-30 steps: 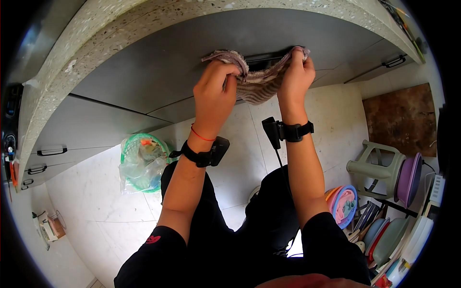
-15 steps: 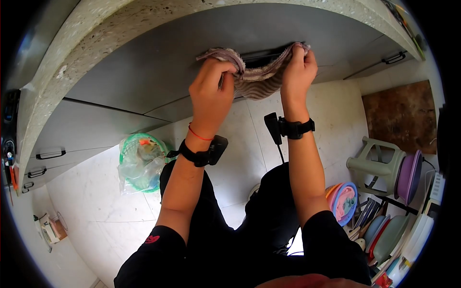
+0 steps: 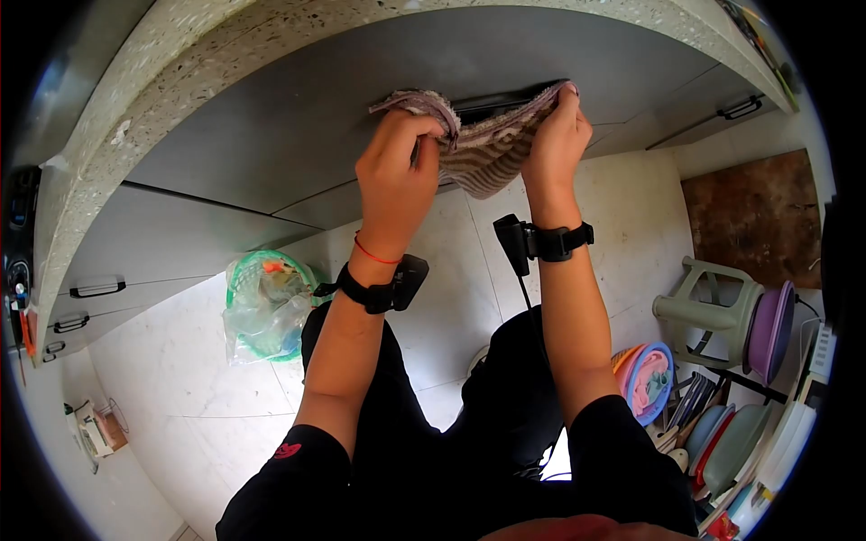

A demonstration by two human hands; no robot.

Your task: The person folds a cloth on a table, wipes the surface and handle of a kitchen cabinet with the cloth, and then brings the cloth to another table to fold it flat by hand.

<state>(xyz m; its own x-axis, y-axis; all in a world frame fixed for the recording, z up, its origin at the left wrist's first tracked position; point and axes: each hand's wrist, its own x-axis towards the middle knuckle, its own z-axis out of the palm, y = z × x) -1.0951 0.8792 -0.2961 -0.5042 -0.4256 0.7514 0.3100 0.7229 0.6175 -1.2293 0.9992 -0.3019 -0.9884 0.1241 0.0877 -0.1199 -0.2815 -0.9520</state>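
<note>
A brown and cream striped cloth hangs between my two hands against the grey cabinet front, just below a dark handle. My left hand is closed on the bunched left part of the cloth, which curls over the fingers. Fingers of my right hand pinch its upper right corner. The middle of the cloth sags below the handle, and part of the handle is hidden behind it.
A speckled countertop curves overhead. On the floor at left stands a green basket with plastic bags. At right are a greenish stool, a purple basin, a blue-rimmed bucket and a brown board.
Across these frames my right hand's grip on the corner has shifted slightly, and the cloth's right side is now pulled straighter. My left hand has moved slightly left, still holding the cloth.
</note>
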